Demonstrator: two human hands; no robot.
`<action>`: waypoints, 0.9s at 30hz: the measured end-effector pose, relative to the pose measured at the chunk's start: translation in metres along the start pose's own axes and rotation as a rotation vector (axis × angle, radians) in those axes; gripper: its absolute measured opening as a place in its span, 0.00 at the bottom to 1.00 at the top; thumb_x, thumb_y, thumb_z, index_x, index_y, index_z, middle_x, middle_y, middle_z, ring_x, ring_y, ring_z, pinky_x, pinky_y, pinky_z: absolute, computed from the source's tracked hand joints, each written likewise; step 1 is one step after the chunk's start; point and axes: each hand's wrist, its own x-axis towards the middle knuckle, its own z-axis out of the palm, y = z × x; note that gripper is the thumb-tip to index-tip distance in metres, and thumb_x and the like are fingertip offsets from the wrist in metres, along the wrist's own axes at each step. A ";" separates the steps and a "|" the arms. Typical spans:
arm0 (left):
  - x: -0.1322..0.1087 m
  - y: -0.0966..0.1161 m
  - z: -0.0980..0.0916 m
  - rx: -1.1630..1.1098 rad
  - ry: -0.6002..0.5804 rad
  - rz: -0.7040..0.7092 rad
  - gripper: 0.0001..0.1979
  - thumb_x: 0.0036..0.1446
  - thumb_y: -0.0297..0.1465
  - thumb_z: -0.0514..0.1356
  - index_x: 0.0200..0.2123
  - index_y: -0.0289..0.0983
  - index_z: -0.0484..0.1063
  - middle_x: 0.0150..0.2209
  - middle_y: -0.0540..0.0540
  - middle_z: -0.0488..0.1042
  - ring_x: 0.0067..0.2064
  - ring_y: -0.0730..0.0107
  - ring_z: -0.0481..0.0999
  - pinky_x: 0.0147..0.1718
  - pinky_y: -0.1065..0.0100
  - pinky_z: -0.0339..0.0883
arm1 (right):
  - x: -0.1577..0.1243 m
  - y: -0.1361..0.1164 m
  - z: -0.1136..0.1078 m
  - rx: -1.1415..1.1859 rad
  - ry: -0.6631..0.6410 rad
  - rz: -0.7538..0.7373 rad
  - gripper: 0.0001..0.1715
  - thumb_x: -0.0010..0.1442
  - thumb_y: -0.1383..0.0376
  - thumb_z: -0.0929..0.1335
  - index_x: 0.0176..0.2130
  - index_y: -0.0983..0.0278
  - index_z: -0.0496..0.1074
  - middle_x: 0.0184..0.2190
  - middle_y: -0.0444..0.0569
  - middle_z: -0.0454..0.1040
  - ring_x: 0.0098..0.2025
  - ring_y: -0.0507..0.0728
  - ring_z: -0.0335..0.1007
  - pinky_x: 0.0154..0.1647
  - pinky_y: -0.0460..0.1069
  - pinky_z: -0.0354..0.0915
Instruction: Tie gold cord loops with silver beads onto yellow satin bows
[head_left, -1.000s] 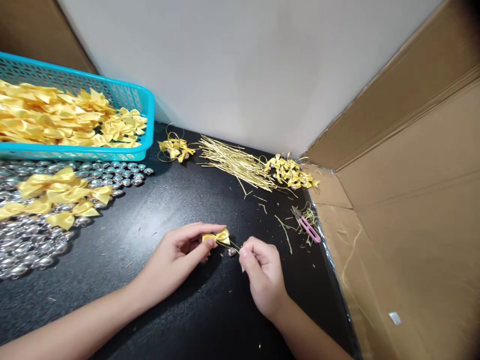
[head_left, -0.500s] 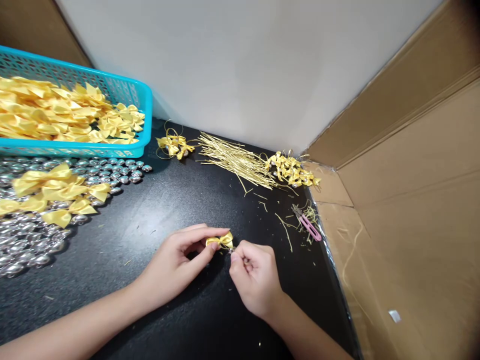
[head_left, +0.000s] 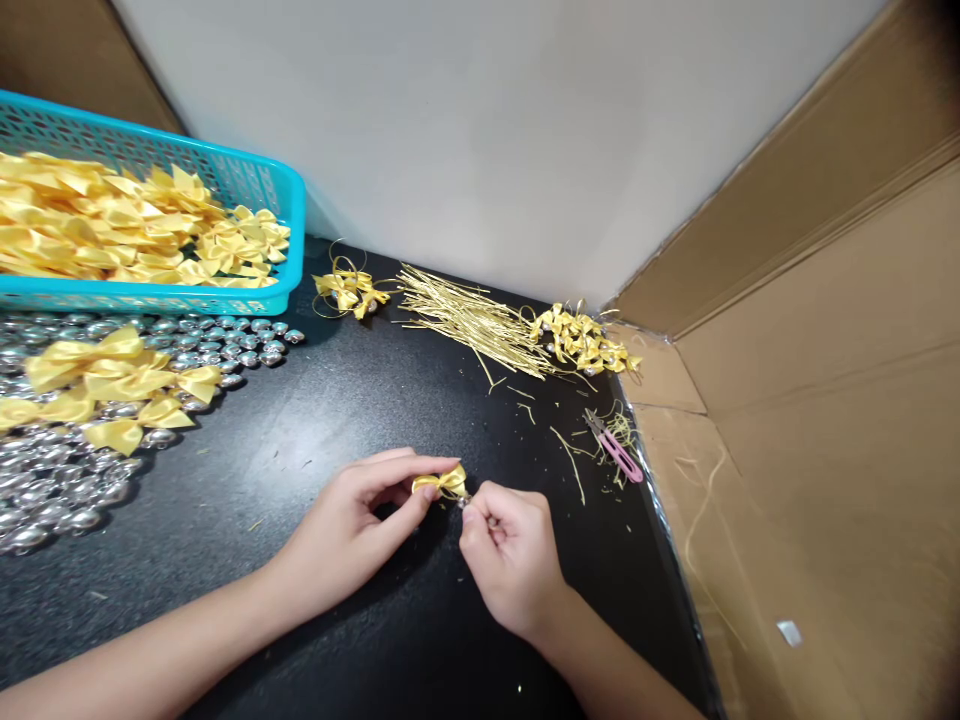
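My left hand [head_left: 352, 525] pinches a small yellow ribbon bow [head_left: 442, 482] between thumb and fingers just above the black table [head_left: 360, 400]. My right hand [head_left: 510, 560] is closed in a pinch right beside the bow, its fingertips at a tiny silver piece under the bow's right end. What the right fingers hold is too small to make out. Both forearms come in from the bottom edge.
A turquoise basket [head_left: 225, 185] full of yellow bows stands at the far left. Silver beads [head_left: 67, 480] with loose bows [head_left: 112, 385] lie before it. Gold wire strands [head_left: 472, 320], finished bows [head_left: 585, 345] and pink snips [head_left: 616, 450] lie at the back. A cardboard box [head_left: 825, 420] fills the right.
My right hand has moved left, close up against the bow, and the gap between my hands has closed. The silver piece that lay between them is now at my fingertips.
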 end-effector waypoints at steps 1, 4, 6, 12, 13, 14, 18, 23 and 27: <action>0.000 0.000 0.000 0.005 -0.002 -0.001 0.13 0.60 0.28 0.57 0.45 0.40 0.80 0.29 0.50 0.74 0.28 0.75 0.73 0.23 0.78 0.65 | 0.000 0.000 0.000 0.000 0.000 0.001 0.16 0.54 0.71 0.61 0.20 0.61 0.50 0.15 0.36 0.50 0.17 0.46 0.47 0.19 0.43 0.46; 0.001 0.002 0.000 0.017 -0.001 -0.011 0.13 0.60 0.28 0.57 0.45 0.40 0.80 0.29 0.50 0.74 0.27 0.74 0.73 0.22 0.77 0.65 | 0.000 0.000 0.000 -0.001 -0.002 0.002 0.17 0.54 0.71 0.61 0.20 0.61 0.50 0.15 0.36 0.50 0.17 0.46 0.47 0.19 0.44 0.46; 0.001 0.002 0.001 0.020 -0.005 -0.019 0.13 0.60 0.29 0.57 0.45 0.40 0.80 0.29 0.49 0.75 0.27 0.74 0.73 0.23 0.77 0.65 | 0.000 0.000 0.000 -0.004 -0.005 0.010 0.17 0.54 0.71 0.61 0.20 0.61 0.49 0.15 0.36 0.50 0.17 0.46 0.47 0.19 0.44 0.46; 0.001 0.001 0.000 0.018 -0.001 -0.009 0.13 0.60 0.29 0.57 0.45 0.40 0.80 0.28 0.50 0.74 0.28 0.73 0.74 0.23 0.76 0.66 | 0.000 0.001 0.000 -0.007 -0.005 0.020 0.17 0.54 0.71 0.61 0.20 0.61 0.49 0.15 0.36 0.50 0.17 0.46 0.47 0.19 0.44 0.46; 0.001 0.002 0.000 0.019 0.002 -0.007 0.13 0.60 0.28 0.57 0.44 0.40 0.80 0.28 0.50 0.74 0.28 0.73 0.74 0.23 0.76 0.66 | 0.000 0.001 0.000 -0.008 -0.003 0.015 0.17 0.54 0.71 0.61 0.20 0.61 0.49 0.15 0.36 0.50 0.17 0.46 0.47 0.19 0.44 0.46; 0.001 0.002 0.000 0.019 0.003 -0.005 0.13 0.60 0.28 0.57 0.44 0.40 0.80 0.28 0.50 0.74 0.28 0.73 0.74 0.23 0.77 0.66 | 0.001 0.001 0.000 -0.009 -0.001 0.010 0.17 0.54 0.71 0.61 0.20 0.61 0.49 0.15 0.36 0.50 0.17 0.46 0.47 0.19 0.44 0.46; 0.001 0.003 0.000 0.024 -0.001 -0.003 0.13 0.60 0.28 0.57 0.45 0.40 0.80 0.28 0.50 0.74 0.28 0.73 0.74 0.23 0.77 0.65 | 0.001 0.000 0.000 -0.014 0.003 0.007 0.17 0.54 0.71 0.61 0.20 0.61 0.49 0.15 0.36 0.50 0.17 0.46 0.47 0.19 0.44 0.46; 0.001 0.003 0.000 0.041 -0.004 0.008 0.14 0.60 0.28 0.57 0.45 0.39 0.80 0.28 0.50 0.73 0.27 0.74 0.73 0.23 0.77 0.64 | 0.000 -0.001 0.000 -0.017 0.008 0.015 0.17 0.53 0.71 0.61 0.20 0.61 0.49 0.15 0.36 0.50 0.17 0.46 0.46 0.18 0.44 0.46; 0.001 0.003 0.000 0.048 -0.002 0.011 0.13 0.60 0.28 0.57 0.44 0.39 0.80 0.27 0.51 0.72 0.26 0.74 0.72 0.23 0.77 0.64 | 0.000 -0.001 0.000 -0.023 -0.003 0.017 0.17 0.54 0.71 0.61 0.20 0.61 0.49 0.15 0.37 0.50 0.17 0.46 0.47 0.18 0.44 0.46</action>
